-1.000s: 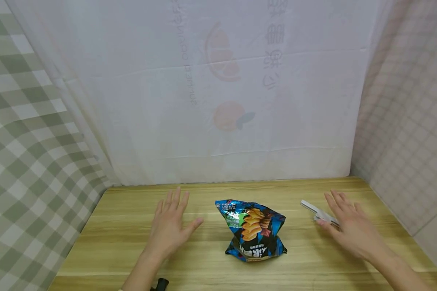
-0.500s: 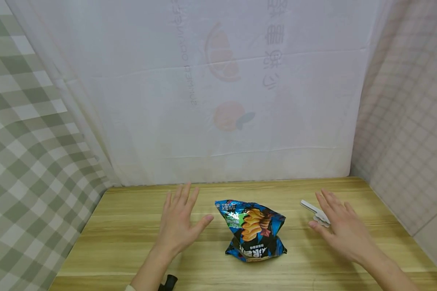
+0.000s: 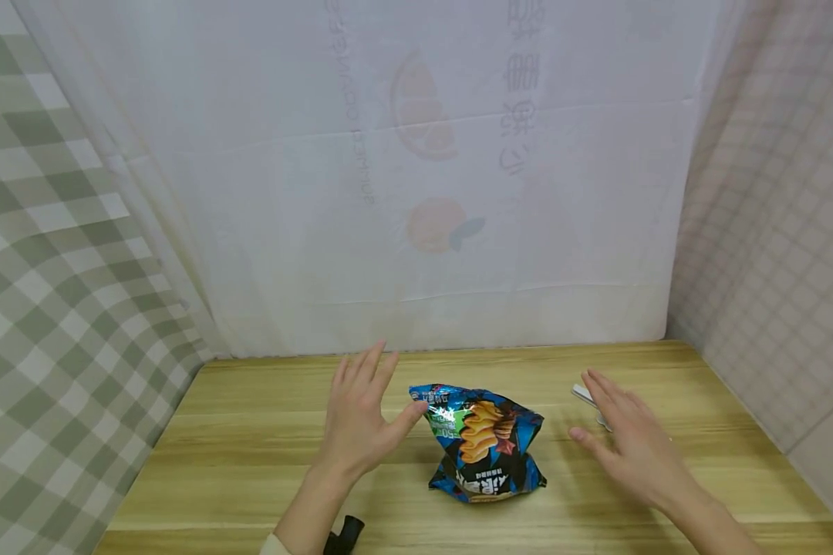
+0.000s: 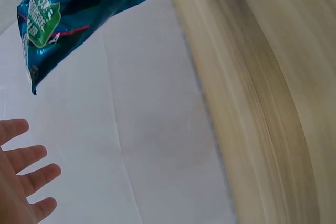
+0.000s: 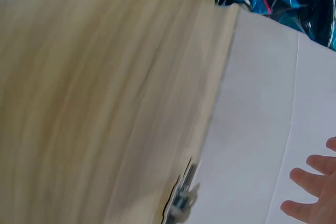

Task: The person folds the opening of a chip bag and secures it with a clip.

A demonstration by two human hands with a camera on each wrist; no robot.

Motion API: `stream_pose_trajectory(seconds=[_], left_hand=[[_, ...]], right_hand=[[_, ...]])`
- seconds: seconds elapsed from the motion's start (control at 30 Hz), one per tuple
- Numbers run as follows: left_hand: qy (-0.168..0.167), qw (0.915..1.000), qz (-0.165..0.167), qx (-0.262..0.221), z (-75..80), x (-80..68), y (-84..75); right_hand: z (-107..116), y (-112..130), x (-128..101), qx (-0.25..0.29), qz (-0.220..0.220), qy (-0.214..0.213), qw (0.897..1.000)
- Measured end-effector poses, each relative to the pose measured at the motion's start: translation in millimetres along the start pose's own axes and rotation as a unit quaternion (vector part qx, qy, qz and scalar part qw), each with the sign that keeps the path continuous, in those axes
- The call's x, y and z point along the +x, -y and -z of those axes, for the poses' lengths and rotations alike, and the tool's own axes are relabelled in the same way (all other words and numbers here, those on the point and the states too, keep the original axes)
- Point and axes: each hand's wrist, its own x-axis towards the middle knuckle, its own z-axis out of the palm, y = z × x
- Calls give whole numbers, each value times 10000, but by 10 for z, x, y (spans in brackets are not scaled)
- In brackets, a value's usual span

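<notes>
- Blue bag (image 3: 486, 443) on the counter (image 3: 236, 447), between the hands; print upside down in the head view.
- Seems to stand on its lower end, long axis rising off the counter; upper edge slants down toward the right side.
- Left hand (image 3: 364, 420) the nearer — fingers straight, spread, holding nothing. Thumb tip overlaps the bag's upper left corner in the head view; cannot tell if it touches. Its four fingers show apart from the bag in the left wrist view.
- Right hand (image 3: 632, 447) likewise unfolded and holding nothing; visible gap to the bag, thumb pointing at it.
- Silver tool (image 3: 583, 394) partly hidden by the right hand — fingertips apart from it in the right wrist view.
- Judged key relation: bag's narrow middle lies between two facing thumbs, gap uneven, tighter at left.
</notes>
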Motion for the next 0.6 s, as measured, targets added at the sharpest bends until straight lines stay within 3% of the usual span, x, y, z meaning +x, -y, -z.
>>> stream_pose_trajectory(seconds=[0.37,0.6], left_hand=[[-301,9987,-349,-220,-122,102,-194],[-380,9951,-790,-450,-215,172,-326]], right_hand=[[-112,257,29,908,-256,-252,9952],[-183,374,37,1204,-287,-572,9907]])
